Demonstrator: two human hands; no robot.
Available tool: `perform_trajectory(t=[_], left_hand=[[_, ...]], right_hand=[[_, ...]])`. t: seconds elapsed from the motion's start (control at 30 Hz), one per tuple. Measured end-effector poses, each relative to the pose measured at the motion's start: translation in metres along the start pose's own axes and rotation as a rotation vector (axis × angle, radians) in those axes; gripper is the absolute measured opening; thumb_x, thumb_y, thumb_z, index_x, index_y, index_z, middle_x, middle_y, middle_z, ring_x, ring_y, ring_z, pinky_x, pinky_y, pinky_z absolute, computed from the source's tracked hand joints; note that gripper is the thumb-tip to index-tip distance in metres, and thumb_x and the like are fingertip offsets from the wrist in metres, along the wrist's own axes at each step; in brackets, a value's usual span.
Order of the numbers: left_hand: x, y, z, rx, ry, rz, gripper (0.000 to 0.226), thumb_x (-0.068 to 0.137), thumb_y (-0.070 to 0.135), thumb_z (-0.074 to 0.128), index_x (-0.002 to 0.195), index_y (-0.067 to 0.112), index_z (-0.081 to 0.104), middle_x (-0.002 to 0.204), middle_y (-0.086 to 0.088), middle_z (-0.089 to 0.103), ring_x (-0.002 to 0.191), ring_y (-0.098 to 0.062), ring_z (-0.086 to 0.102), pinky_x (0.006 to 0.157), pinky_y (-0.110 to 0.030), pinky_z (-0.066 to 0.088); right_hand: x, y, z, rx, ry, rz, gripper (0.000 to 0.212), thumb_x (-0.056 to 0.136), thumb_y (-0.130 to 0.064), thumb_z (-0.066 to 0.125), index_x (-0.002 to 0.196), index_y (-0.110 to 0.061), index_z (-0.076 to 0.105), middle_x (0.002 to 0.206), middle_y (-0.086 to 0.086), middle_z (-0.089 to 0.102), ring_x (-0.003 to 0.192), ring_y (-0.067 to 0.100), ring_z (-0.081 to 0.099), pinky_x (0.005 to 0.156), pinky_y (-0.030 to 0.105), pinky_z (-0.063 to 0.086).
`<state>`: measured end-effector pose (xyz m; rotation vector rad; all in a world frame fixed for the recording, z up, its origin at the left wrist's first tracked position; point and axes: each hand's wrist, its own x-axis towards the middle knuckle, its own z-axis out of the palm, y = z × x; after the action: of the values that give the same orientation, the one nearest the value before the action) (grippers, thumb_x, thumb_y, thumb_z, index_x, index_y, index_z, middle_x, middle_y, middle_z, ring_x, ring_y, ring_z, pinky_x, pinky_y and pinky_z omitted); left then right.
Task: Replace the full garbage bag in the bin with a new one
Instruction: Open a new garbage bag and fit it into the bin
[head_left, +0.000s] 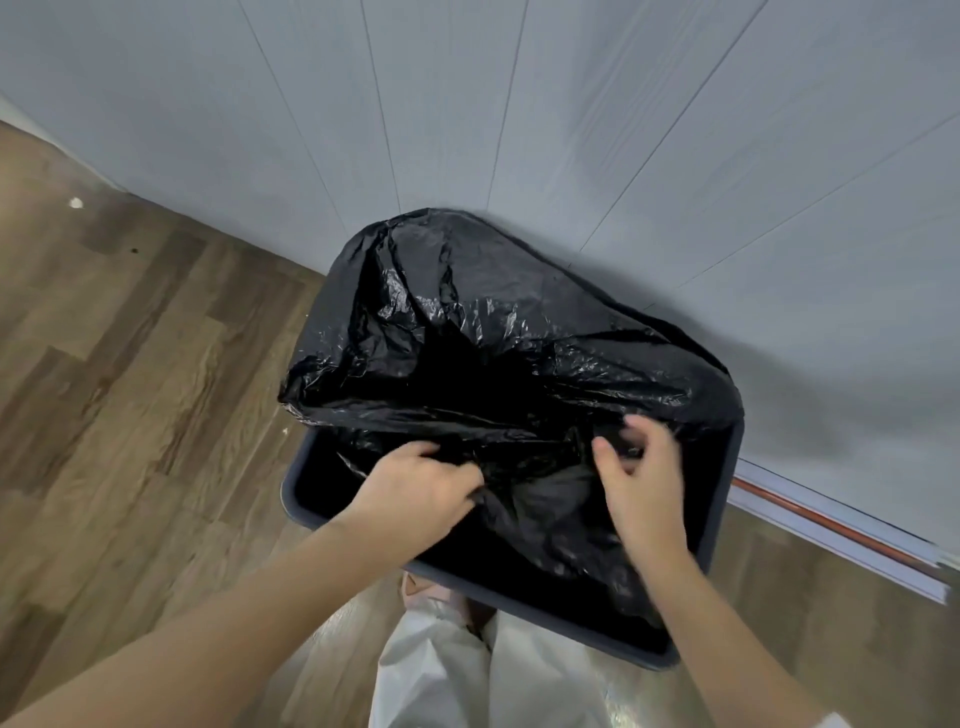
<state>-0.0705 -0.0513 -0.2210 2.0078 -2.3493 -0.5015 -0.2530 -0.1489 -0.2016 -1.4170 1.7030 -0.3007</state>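
A dark grey rectangular bin (298, 480) stands against the wall. A shiny black garbage bag (493, 332) is stretched over its far rim and both far corners, while its near edge hangs loose inside the opening. My left hand (415, 488) is closed on a bunch of that loose edge near the middle of the bin. My right hand (636, 467) hovers just to the right over the plastic with fingers spread and blurred; whether it grips the bag is unclear. The bin's near rim (613, 657) is bare.
A grey panelled wall (519, 104) rises behind the bin. Wood-look flooring (130, 364) spreads to the left. A skirting strip with a red line (831, 525) runs along the right. My pale trouser legs (467, 675) are close to the bin's near side.
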Motion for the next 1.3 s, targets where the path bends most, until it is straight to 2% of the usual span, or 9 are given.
perform_trajectory(t=[0.13, 0.23, 0.33, 0.53, 0.67, 0.77, 0.93, 1.13, 1.3], left_hand=[[0.002, 0.008, -0.026, -0.190, 0.061, -0.325, 0.028, 0.071, 0.040, 0.037, 0.059, 0.020, 0.053, 0.036, 0.000, 0.050, 0.034, -0.024, 0.053, 0.035, -0.018, 0.026], [0.005, 0.013, -0.038, -0.564, 0.019, -0.444, 0.025, 0.076, 0.043, 0.026, 0.057, 0.027, 0.029, 0.046, 0.001, 0.035, 0.055, -0.030, 0.040, 0.050, -0.031, 0.026], [0.000, 0.008, -0.044, -0.676, -0.035, -0.409, 0.024, 0.077, 0.037, 0.028, 0.056, 0.027, 0.026, 0.049, 0.001, 0.036, 0.055, -0.019, 0.038, 0.054, -0.034, 0.027], [-0.019, -0.019, -0.024, -0.265, 0.053, -0.267, 0.013, 0.073, 0.034, 0.052, 0.077, 0.024, 0.058, 0.069, 0.008, 0.066, 0.067, -0.011, 0.062, 0.061, -0.031, 0.046], [-0.029, -0.015, -0.001, 0.001, 0.077, -0.174, 0.082, 0.049, 0.059, 0.069, 0.118, 0.023, 0.046, 0.129, -0.011, 0.050, 0.114, -0.025, 0.041, 0.094, -0.045, 0.045], [-0.029, -0.010, 0.001, 0.042, 0.007, -0.217, 0.111, 0.041, 0.065, 0.070, 0.135, 0.016, 0.038, 0.144, -0.013, 0.033, 0.115, -0.034, 0.053, 0.082, -0.050, 0.052], [-0.018, -0.023, 0.003, 0.110, -0.045, -0.129, 0.040, 0.033, 0.035, 0.088, 0.069, 0.029, 0.073, 0.096, 0.008, 0.076, 0.086, -0.024, 0.072, 0.081, -0.039, 0.050], [-0.055, -0.016, -0.009, -0.270, 0.047, 0.120, 0.029, 0.061, 0.020, 0.043, 0.089, 0.022, 0.048, 0.071, 0.010, 0.057, 0.062, -0.007, 0.049, 0.051, -0.019, 0.041], [-0.104, -0.039, -0.005, -0.037, -0.197, 0.031, 0.023, 0.063, 0.042, 0.047, 0.058, 0.021, 0.056, 0.038, 0.006, 0.051, 0.034, -0.016, 0.050, 0.037, -0.017, 0.036]], right_hand=[[-0.055, 0.008, 0.013, -0.327, 0.173, -0.704, 0.029, 0.070, -0.045, 0.057, 0.087, -0.023, 0.049, 0.081, 0.000, 0.057, 0.075, 0.010, 0.045, 0.064, 0.025, 0.036], [-0.079, 0.023, 0.042, -0.659, 0.146, -0.542, 0.070, 0.056, -0.062, 0.063, 0.110, -0.020, 0.048, 0.106, 0.002, 0.055, 0.091, 0.016, 0.048, 0.069, 0.033, 0.050], [-0.060, 0.025, 0.045, -0.518, 0.243, -0.226, 0.080, 0.051, -0.030, 0.086, 0.119, -0.016, 0.044, 0.115, 0.017, 0.058, 0.101, 0.026, 0.045, 0.076, 0.050, 0.049], [-0.028, 0.026, 0.008, -0.405, 0.214, -0.257, 0.015, 0.080, -0.006, 0.055, 0.091, -0.003, 0.066, 0.100, 0.010, 0.067, 0.102, 0.033, 0.055, 0.087, 0.050, 0.042], [-0.027, 0.030, -0.015, -0.381, 0.104, -0.199, 0.017, 0.089, -0.003, 0.045, 0.103, 0.002, 0.053, 0.055, -0.005, 0.041, 0.065, 0.028, 0.047, 0.064, 0.036, 0.037], [-0.030, 0.037, -0.026, -0.437, 0.054, -0.173, 0.024, 0.092, -0.009, 0.040, 0.112, -0.007, 0.052, 0.060, 0.004, 0.049, 0.065, 0.031, 0.051, 0.058, 0.033, 0.033], [-0.022, 0.041, -0.039, -0.655, -0.126, -0.130, 0.030, 0.095, -0.024, 0.034, 0.118, -0.015, 0.053, 0.084, 0.018, 0.067, 0.084, 0.037, 0.062, 0.066, 0.037, 0.045], [-0.063, 0.038, -0.052, -0.960, -0.507, -0.561, 0.053, 0.066, -0.058, 0.034, 0.103, -0.029, 0.058, 0.057, -0.012, 0.069, 0.039, 0.010, 0.062, 0.030, 0.019, 0.040], [-0.082, 0.042, -0.047, -1.070, -0.739, -0.231, 0.129, 0.020, -0.090, -0.006, 0.141, -0.048, -0.008, 0.155, -0.011, 0.017, 0.113, 0.015, 0.058, 0.085, 0.024, 0.050]])
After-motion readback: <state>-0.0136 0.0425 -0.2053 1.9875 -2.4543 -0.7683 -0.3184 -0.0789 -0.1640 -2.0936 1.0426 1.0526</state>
